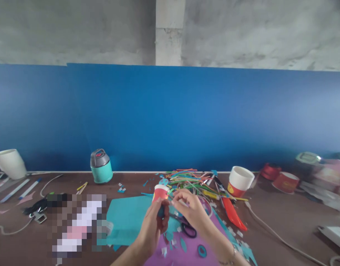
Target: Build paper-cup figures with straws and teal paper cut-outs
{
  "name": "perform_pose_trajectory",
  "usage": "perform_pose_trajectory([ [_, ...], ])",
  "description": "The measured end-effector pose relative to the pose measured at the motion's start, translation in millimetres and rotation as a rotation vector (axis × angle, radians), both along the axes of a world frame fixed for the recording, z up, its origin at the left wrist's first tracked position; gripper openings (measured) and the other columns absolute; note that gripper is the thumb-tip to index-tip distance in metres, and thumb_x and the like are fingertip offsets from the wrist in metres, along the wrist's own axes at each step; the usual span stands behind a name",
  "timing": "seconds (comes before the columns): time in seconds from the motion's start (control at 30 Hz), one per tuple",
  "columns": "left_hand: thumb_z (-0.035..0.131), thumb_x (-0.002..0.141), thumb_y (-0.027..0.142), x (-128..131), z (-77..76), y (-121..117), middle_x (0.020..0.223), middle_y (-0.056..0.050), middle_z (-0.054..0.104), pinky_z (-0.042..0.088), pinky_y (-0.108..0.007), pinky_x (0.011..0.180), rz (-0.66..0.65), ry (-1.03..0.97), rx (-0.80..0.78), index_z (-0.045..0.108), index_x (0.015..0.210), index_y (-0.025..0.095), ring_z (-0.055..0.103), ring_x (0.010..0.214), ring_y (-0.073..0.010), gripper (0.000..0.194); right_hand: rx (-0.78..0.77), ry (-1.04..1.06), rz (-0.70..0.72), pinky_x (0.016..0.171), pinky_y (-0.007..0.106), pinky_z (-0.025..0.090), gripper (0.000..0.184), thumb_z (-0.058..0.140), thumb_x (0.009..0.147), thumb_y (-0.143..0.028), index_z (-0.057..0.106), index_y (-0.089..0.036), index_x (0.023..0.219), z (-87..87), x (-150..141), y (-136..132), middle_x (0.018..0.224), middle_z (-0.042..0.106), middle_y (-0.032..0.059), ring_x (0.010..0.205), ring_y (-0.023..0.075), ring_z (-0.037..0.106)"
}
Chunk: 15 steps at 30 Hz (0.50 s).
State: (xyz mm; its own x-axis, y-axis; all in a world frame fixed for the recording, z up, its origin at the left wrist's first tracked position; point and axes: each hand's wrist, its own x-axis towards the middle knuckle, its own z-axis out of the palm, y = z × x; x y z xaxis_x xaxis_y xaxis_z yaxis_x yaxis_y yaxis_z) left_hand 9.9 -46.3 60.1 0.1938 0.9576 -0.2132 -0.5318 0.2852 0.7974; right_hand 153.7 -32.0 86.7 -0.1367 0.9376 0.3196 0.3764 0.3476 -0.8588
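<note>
A small red and white paper cup (160, 192) is upright in my left hand (154, 220), whose fingers wrap round its lower part. Close to the cup's right side, my right hand (190, 210) has its thumb and fingertips pinched together; what they hold is too small to make out. Below the hands, scissors (189, 229) with dark handles lie partly hidden on purple paper (190, 255). Turquoise paper (125, 218) lies to the left. Small cut scraps and a teal ring (202, 251) are scattered on the purple paper.
Behind my hands lies a pile of colourful thin strips (186, 177). A larger paper cup (240, 181) and a red-orange pointed piece (233, 214) are to the right. A turquoise desk bin (101, 168) stands back left. A white cable (277, 232) crosses the brown table.
</note>
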Motion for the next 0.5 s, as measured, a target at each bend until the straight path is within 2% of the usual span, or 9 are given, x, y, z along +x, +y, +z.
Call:
perform_pose_trajectory([
  [0.13, 0.063, 0.069, 0.06, 2, -2.1, -1, 0.062, 0.006, 0.046, 0.019, -0.019, 0.04, -0.017, 0.039, 0.034, 0.057, 0.085, 0.016, 0.033, 0.042, -0.0039, 0.047, 0.079, -0.065, -0.019, 0.083, 0.031, 0.044, 0.013, 0.053, 0.079, -0.02, 0.054, -0.019, 0.066, -2.1, -1, -3, 0.095, 0.063, 0.0075, 0.093, 0.0205, 0.059],
  [0.3, 0.059, 0.073, 0.064, 5, -9.0, -5, 0.068, 0.005, 0.049, 0.023, -0.018, 0.042, 0.034, 0.078, 0.089, 0.059, 0.092, 0.018, 0.036, 0.046, -0.0052, 0.05, 0.536, -0.415, -0.15, 0.081, 0.036, 0.039, 0.013, 0.045, 0.085, -0.012, 0.055, -0.02, 0.08, -2.1, -5, -15, 0.095, 0.061, 0.0068, 0.09, 0.0206, 0.056],
  [0.37, 0.055, 0.075, 0.065, 6, -9.2, -7, 0.069, 0.005, 0.05, 0.023, -0.018, 0.043, 0.057, 0.089, 0.125, 0.059, 0.094, 0.019, 0.034, 0.046, -0.0051, 0.05, 0.669, -0.493, -0.171, 0.08, 0.035, 0.037, 0.014, 0.045, 0.087, -0.011, 0.054, -0.02, 0.085, -0.2, -8, -22, 0.095, 0.061, 0.006, 0.089, 0.0202, 0.055],
  [0.43, 0.05, 0.076, 0.068, 6, -6.4, -7, 0.065, 0.005, 0.048, 0.022, -0.019, 0.043, 0.068, 0.097, 0.125, 0.059, 0.094, 0.019, 0.031, 0.044, -0.0052, 0.053, 0.746, -0.489, -0.19, 0.079, 0.035, 0.037, 0.013, 0.046, 0.087, -0.01, 0.053, -0.02, 0.087, 3.0, -9, -28, 0.094, 0.061, 0.0054, 0.087, 0.0197, 0.056],
  [0.5, 0.046, 0.076, 0.071, 6, -1.5, -6, 0.061, 0.006, 0.047, 0.021, -0.019, 0.043, 0.079, 0.091, 0.096, 0.06, 0.096, 0.019, 0.029, 0.044, -0.0058, 0.057, 0.737, -0.443, -0.197, 0.079, 0.035, 0.038, 0.011, 0.047, 0.087, -0.011, 0.053, -0.021, 0.087, 6.5, -10, -33, 0.094, 0.06, 0.0054, 0.087, 0.0199, 0.056],
])
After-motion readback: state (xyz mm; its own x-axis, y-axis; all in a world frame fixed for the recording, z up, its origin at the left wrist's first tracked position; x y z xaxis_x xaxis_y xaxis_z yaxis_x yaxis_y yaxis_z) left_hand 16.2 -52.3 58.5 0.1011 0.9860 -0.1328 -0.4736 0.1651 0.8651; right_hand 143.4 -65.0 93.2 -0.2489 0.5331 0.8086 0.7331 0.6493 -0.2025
